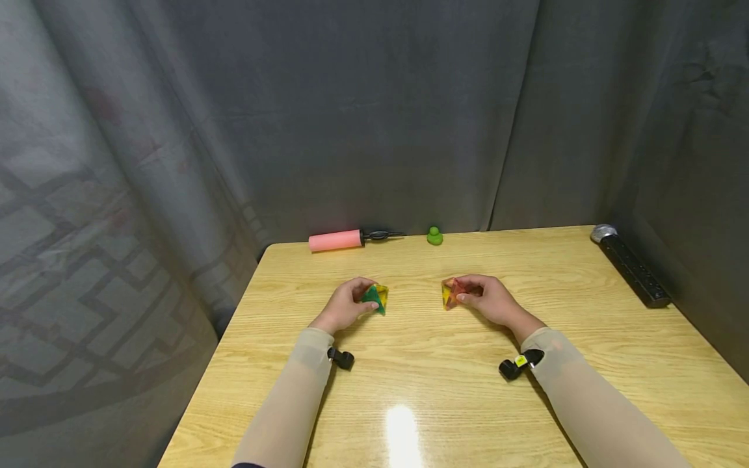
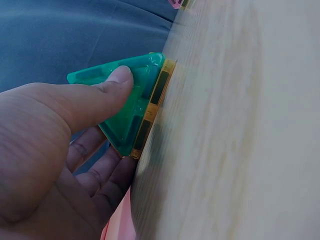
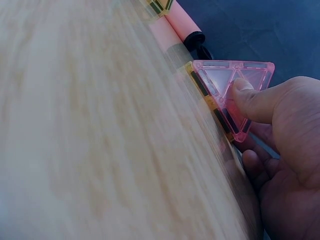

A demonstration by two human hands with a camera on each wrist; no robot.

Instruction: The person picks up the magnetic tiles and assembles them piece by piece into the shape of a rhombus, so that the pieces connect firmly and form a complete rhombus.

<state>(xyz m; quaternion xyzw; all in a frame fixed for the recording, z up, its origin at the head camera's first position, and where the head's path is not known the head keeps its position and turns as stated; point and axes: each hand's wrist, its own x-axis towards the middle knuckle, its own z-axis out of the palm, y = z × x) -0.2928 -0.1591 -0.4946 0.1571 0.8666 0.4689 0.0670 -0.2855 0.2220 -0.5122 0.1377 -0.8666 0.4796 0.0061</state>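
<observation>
In the head view my left hand (image 1: 345, 307) pinches a green triangular magnetic tile (image 1: 372, 296) that stands against a yellow tile (image 1: 383, 292). The left wrist view shows the thumb flat on the green tile (image 2: 134, 97), with the yellow edge (image 2: 154, 102) and its dark magnets close to the tabletop. Across a gap, my right hand (image 1: 494, 302) pinches a pink triangular magnetic tile (image 1: 453, 297), joined to another yellow tile (image 1: 446, 294). In the right wrist view the thumb presses the pink tile (image 3: 215, 75); the fingers behind are partly hidden.
At the wooden table's (image 1: 421, 357) back edge lie a pink hand pump (image 1: 336, 240) with a black nozzle and a small green rounded toy (image 1: 434, 236). A black microphone-like object (image 1: 634, 270) lies along the right edge. Grey curtains (image 1: 374, 117) surround the back and sides.
</observation>
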